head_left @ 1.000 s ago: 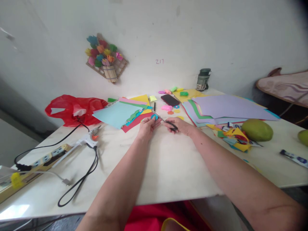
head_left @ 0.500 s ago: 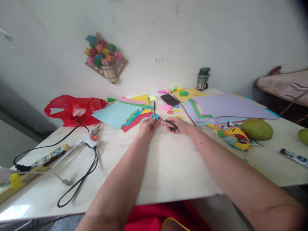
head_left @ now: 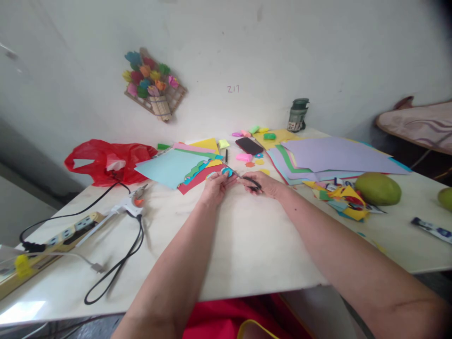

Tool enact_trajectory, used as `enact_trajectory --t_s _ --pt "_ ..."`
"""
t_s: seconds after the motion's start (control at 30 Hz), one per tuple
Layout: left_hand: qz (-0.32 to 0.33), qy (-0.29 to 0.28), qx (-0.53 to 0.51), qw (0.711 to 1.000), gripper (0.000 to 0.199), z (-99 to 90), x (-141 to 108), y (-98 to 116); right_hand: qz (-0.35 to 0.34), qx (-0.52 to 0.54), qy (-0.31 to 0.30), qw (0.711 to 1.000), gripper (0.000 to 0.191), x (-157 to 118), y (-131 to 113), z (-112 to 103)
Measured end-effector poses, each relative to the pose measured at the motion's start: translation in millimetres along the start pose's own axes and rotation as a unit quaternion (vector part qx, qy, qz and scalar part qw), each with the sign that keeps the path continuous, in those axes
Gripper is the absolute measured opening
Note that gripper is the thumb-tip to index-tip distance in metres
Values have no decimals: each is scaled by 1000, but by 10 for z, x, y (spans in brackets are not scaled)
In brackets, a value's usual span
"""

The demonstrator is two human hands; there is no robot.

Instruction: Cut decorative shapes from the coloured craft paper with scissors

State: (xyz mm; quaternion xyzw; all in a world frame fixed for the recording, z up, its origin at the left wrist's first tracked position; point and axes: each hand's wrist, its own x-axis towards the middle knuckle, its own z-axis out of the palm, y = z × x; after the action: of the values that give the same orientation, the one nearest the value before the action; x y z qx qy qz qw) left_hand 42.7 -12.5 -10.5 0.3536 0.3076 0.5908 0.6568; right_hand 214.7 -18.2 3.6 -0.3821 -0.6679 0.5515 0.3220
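Near the middle of the table, my left hand point(head_left: 216, 187) is closed on a small piece of blue paper point(head_left: 227, 172), pinched between thumb and fingers. My right hand point(head_left: 264, 184) is wrapped round the black handles of a pair of scissors point(head_left: 251, 182). The blades point left and away from me, right by the blue paper; whether they touch it I cannot tell. Beyond my hands lie a red sheet point(head_left: 197, 180), a light blue sheet point(head_left: 165, 168) and a wavy-edged green strip point(head_left: 195, 172). Small cut-out paper flowers point(head_left: 250, 165) rest just past the scissors.
A glue gun point(head_left: 132, 205) and a power strip point(head_left: 67, 235) with cords lie at left, near a red plastic bag point(head_left: 109, 162). Stacked coloured sheets point(head_left: 328, 155), paper scraps point(head_left: 348, 202) and a green mango point(head_left: 377, 189) are at right. A phone point(head_left: 249, 146) lies farther back.
Almost nothing differs. Both hands keep their places, with the paper and scissors still held; the scissor blades may have shifted very slightly.
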Motion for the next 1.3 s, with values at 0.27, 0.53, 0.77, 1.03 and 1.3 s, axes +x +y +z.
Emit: enact_trajectory --t_s 0.27,0.53,0.77,1.03,1.3 --pt "-6 1 0 1000 2 12 -9 14 -6 10 -5 1000 27 13 47 -14" --pt "-5 3 -6 1000 5 4 -2 9 -1 10 -7 1000 25 0 37 -21" --pt "-4 3 -3 1000 8 6 -5 9 -3 19 -7 1000 27 -3 25 -11" --pt "-1 4 0 1000 10 -2 -5 1 6 16 1 1000 31 -8 15 -6" --pt "3 1 -3 1000 12 -2 -7 6 7 17 1 1000 30 -23 -14 4"
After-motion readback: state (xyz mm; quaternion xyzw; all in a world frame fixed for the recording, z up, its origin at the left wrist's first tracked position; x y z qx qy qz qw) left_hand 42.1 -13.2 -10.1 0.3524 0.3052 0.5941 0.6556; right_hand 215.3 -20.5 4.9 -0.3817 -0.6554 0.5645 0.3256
